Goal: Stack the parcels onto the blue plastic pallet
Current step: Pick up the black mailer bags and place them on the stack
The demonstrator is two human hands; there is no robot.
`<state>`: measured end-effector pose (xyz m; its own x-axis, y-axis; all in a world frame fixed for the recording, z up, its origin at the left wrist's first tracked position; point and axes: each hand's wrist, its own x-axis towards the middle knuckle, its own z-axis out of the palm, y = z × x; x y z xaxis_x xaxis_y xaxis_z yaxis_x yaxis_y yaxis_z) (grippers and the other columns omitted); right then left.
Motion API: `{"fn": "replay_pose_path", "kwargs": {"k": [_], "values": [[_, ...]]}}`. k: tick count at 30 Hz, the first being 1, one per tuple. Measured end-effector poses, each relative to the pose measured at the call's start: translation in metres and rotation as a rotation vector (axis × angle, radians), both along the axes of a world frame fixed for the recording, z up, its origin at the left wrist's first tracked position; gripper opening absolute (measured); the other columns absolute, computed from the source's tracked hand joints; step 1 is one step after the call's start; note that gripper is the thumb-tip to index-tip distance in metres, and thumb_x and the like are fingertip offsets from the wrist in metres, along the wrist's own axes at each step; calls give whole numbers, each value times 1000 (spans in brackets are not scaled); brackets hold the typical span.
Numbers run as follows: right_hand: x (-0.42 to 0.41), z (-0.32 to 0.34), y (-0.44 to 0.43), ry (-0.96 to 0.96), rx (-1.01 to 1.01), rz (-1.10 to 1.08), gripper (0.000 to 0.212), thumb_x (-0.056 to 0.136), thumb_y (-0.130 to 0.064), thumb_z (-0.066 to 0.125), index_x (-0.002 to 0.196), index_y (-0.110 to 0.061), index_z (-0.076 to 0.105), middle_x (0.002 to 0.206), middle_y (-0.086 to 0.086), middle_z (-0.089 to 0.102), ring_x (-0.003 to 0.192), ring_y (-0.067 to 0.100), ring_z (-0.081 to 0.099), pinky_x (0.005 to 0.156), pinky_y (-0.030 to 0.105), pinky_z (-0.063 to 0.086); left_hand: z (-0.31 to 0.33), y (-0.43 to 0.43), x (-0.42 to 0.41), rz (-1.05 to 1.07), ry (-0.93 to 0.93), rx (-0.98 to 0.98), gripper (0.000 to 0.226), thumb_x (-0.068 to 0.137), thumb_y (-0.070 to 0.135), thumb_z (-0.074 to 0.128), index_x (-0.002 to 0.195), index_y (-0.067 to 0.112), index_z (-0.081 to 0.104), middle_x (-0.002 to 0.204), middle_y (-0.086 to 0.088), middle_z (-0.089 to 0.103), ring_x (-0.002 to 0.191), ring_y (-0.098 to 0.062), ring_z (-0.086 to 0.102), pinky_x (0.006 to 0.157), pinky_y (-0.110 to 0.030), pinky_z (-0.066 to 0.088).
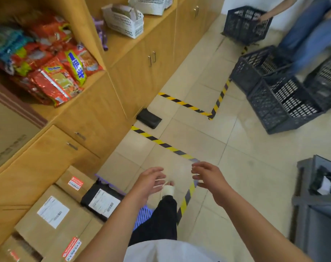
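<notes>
Snack packets [55, 76] on shelf [45, 111]; dark crates [270, 103] on floor [236, 148]

Stockroom; labelled parcels [53, 211], stacked crates [280, 103], hazard-taped floor [161, 142].

The blue pallet [143, 216] lies mostly hidden under the parcels [34, 231] and behind a dark trouser leg [161, 222]; only a slatted patch shows. The lowest cardboard parcel [4, 251] is cut off by the bottom edge. Print on the white label [53, 211] is too blurred to read. A second person [312, 31] and the grey bin [319, 216] run off the right edge, smeared.
</notes>
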<state>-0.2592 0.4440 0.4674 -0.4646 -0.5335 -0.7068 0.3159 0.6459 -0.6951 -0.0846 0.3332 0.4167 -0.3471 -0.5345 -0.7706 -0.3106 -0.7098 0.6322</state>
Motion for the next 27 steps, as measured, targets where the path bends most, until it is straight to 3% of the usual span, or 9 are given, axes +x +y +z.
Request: {"fn": "replay_pose_path", "kwargs": {"k": [5, 10, 16, 20, 22, 24, 27], "values": [[-90, 24, -98, 19, -15, 8, 14, 92, -19, 63, 104, -17, 71, 105, 8, 71, 92, 22, 66, 75, 33, 51, 20, -110, -95, 1, -29, -41, 21, 93, 12, 55, 112, 15, 66, 105, -10, 69, 96, -24, 66, 88, -37, 54], [-165, 38, -162, 1, -43, -48, 14, 93, -18, 63, 105, -20, 70, 109, 9, 71, 96, 23, 68, 80, 36, 53, 46, -197, -183, -10, 3, -70, 24, 94, 13, 55, 117, 15, 64, 106, -8, 69, 97, -21, 67, 83, -32, 55], [-267, 10, -249, -5, -40, -73, 33, 95, -26, 61, 128, -23, 57, 118, 5, 65, 100, 24, 68, 86, 40, 52, 26, -268, -265, 32, -22, -55, 27, 93, 17, 59, 120, 20, 64, 106, -6, 70, 108, -25, 67, 96, -39, 54], [-344, -20, -329, -44, -5, 67, 24, 94, -26, 63, 117, -20, 62, 115, 6, 66, 101, 23, 65, 83, 38, 50, -8, -310, -307, 159, -121, 2, 31, 95, 14, 54, 125, 17, 61, 102, -7, 66, 107, -25, 65, 90, -35, 53], [-380, -29, -369, -50, -3, 146, 14, 94, -22, 63, 108, -18, 64, 108, 6, 65, 95, 21, 63, 79, 38, 48, -16, -327, -328, 281, -187, 56, 29, 96, 11, 53, 124, 12, 61, 96, -9, 64, 94, -24, 64, 80, -32, 51], [-411, -41, -405, -33, 44, 199, 14, 93, -18, 64, 107, -15, 65, 102, 9, 64, 89, 22, 59, 76, 36, 47, -17, -342, -346, 370, -234, 104, 23, 97, 10, 52, 119, 11, 61, 90, -8, 61, 82, -21, 60, 72, -30, 47], [-439, -63, -451, -59, 105, 299, 15, 93, -17, 62, 107, -13, 66, 99, 11, 62, 87, 23, 57, 75, 35, 45, -24, -365, -362, 383, -301, 83, 17, 96, 9, 52, 106, 14, 64, 89, -7, 61, 79, -18, 59, 73, -30, 47]]}}
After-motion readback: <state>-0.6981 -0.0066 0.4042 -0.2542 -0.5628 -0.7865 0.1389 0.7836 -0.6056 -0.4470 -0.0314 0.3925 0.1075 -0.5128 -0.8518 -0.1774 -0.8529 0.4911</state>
